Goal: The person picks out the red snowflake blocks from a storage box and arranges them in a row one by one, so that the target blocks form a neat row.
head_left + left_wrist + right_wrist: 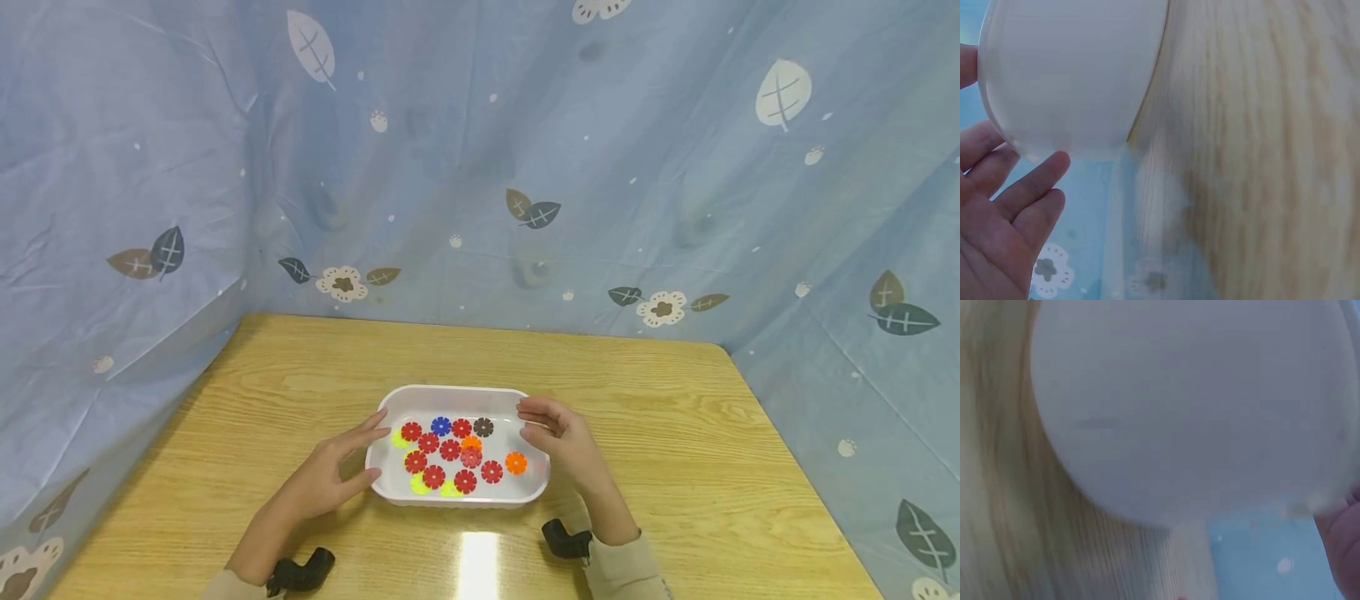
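Note:
A white plastic tub stands on the wooden table, with several toothed plastic discs lying loose inside. Most discs are red, such as the red disc; others are yellow, orange, blue and dark brown. At the tub's left end my left hand holds the rim with its fingertips and thumb, while two fingers stretch out below the rim in the left wrist view. My right hand grips the right end, its bent fingers over the rim. The right wrist view shows mostly tub wall and little of the hand.
The wooden table reaches back to a blue curtain printed with leaves and flowers, which also hangs along both sides. Black wrist mounts sit at both wrists. A bright reflection lies on the table in front of the tub.

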`<state>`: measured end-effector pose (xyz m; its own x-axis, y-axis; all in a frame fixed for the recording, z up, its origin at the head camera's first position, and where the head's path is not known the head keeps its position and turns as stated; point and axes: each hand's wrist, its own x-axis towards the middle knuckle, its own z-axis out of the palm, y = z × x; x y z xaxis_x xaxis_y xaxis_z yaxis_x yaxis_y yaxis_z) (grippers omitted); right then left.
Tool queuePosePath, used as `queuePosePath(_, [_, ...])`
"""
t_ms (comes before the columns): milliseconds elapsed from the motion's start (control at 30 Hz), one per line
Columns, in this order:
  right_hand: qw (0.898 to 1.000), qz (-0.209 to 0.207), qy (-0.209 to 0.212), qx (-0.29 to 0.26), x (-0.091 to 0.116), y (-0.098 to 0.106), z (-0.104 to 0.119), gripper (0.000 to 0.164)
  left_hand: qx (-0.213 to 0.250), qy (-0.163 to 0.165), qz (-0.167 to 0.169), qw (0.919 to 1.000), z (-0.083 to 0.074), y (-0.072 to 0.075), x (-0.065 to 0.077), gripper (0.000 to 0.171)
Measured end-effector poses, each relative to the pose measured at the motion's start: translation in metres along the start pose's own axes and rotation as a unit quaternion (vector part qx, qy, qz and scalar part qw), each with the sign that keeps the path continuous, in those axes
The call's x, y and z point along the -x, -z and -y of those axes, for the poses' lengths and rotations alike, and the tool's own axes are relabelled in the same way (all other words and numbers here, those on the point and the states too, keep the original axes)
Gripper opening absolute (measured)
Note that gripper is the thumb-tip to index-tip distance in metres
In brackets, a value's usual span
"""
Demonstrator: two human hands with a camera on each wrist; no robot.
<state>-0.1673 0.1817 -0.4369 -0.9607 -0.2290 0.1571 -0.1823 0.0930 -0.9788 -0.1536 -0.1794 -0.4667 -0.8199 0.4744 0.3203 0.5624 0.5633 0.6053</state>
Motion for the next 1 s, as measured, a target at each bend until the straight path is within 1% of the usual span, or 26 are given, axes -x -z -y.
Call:
queuePosePath(100, [0.999,0.025,0.005,-0.021,-0.001,-0.011,0.002,0.042,0.001,0.0,0.001,1.0,-0.001,0.001,0.0,0.05])
queuePosePath(200, [0.999,0.045,0.002,-0.027,-0.004,-0.021,0.003,0.043,0.001,-0.001,0.003,1.0,-0.001,0.001,0.0,0.05])
queuePosePath(267, [0.998,0.058,-0.003,-0.02,-0.007,-0.028,0.004,0.042,0.0,-0.002,0.002,1.0,-0.001,0.001,0.0,0.05])
queuePosePath(400, [0.996,0.088,-0.02,0.026,-0.016,-0.038,0.004,0.041,-0.002,-0.004,0.001,1.0,-0.001,0.001,-0.001,0.049])
queuePosePath(500, [0.991,0.11,-0.023,0.076,-0.022,-0.044,0.003,0.039,-0.002,-0.003,0.002,1.0,-0.001,0.001,-0.001,0.049])
queuePosePath(633, [0.984,0.127,-0.029,0.122,-0.027,-0.048,0.001,0.035,0.0,0.002,0.005,1.0,-0.001,0.001,-0.001,0.049])
queuePosePath(800, [0.977,0.134,-0.052,0.155,-0.031,-0.051,-0.004,0.033,0.001,0.006,0.007,1.0,-0.002,0.002,-0.001,0.049])
queuePosePath(1000, [0.97,0.126,-0.088,0.188,-0.034,-0.055,-0.011,0.032,0.001,0.005,0.006,1.0,-0.002,0.002,-0.001,0.049])
